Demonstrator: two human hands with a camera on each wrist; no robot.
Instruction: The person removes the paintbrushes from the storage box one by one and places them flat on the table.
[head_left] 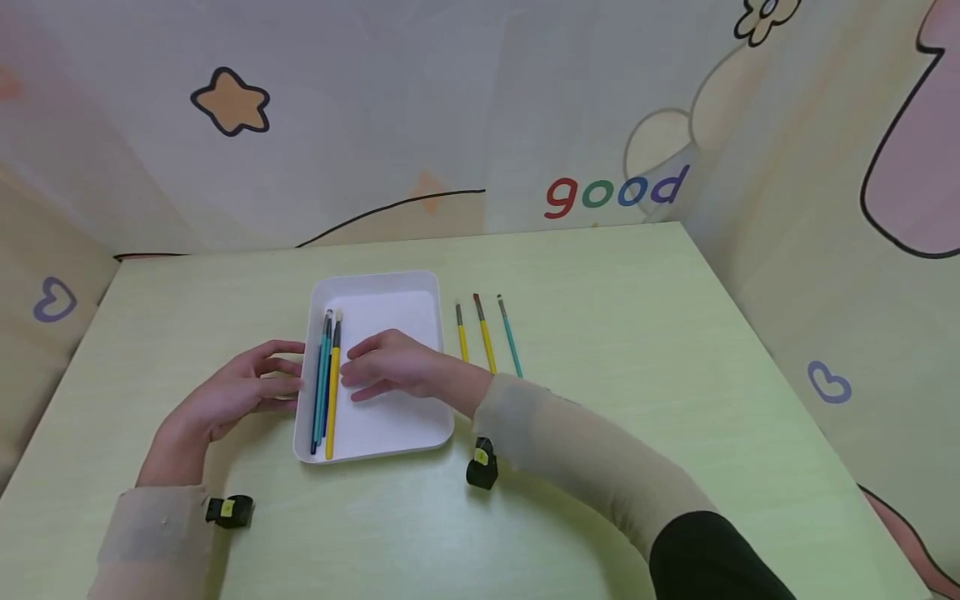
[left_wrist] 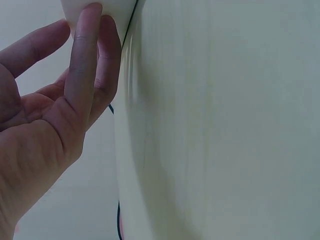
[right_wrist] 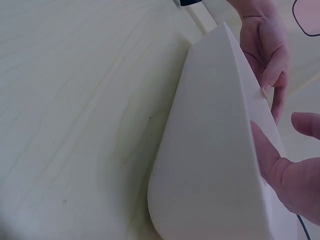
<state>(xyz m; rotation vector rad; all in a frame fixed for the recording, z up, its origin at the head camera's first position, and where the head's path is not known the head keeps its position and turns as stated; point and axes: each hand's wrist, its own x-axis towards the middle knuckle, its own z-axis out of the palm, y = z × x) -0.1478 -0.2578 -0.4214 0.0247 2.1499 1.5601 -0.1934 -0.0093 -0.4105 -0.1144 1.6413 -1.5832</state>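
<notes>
A white tray (head_left: 390,302) lies on the table, with several paintbrushes lengthwise along its left side. Among them are a yellow paintbrush (head_left: 333,400) and teal paintbrushes (head_left: 322,392), plus a dark handle partly hidden beside them. My left hand (head_left: 247,379) touches the tray's left wall with extended fingertips; the left wrist view shows those fingers (left_wrist: 82,65) against the white wall. Over the tray's inside, my right hand (head_left: 393,364) hovers with fingers apart, just right of the yellow paintbrush, holding nothing. The right wrist view shows the tray's outer wall (right_wrist: 210,140) hiding part of that hand.
Right of the tray, two yellow paintbrushes (head_left: 485,333) and one teal paintbrush (head_left: 510,333) lie on the table (head_left: 600,317), their lower ends hidden by my right forearm. A patterned wall (head_left: 375,125) stands behind the table, and another rises along its right side.
</notes>
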